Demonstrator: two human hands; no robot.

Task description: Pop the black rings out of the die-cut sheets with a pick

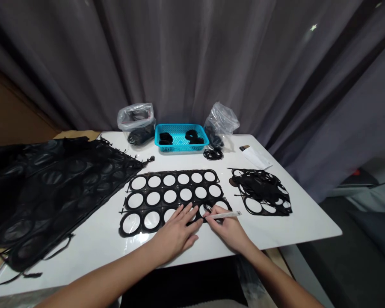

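1. On the white table (308, 224), a black sheet (177, 196) lies flat, with three rows of round openings that show white.
2. Over the sheet's near edge, right of its middle, the left hand (179, 229) rests palm down, fingers spread and gripping nothing.
3. At the sheet's near right corner, the right hand (227, 231) pinches a slim white tool (226, 215) between thumb and forefinger; the tool's tip is too small to make out, and I cannot tell how far the lower fingers curl.
4. Also at that corner, thin black strands (208, 207) show just beside the right fingertips.
5. To the sheet's right, a tangled black pile (259, 188) has round openings too.
6. To the sheet's left, a large rumpled black cloth (93, 171) with round marks reaches close to it.
7. Beyond the sheet, a blue basket (179, 149) holds black pieces (166, 139), with a left clear bag (136, 119) and a right clear bag (223, 119) flanking it.
8. Past the sheet's far right corner lie black loops (213, 154) and, farther right, white paper (256, 158).
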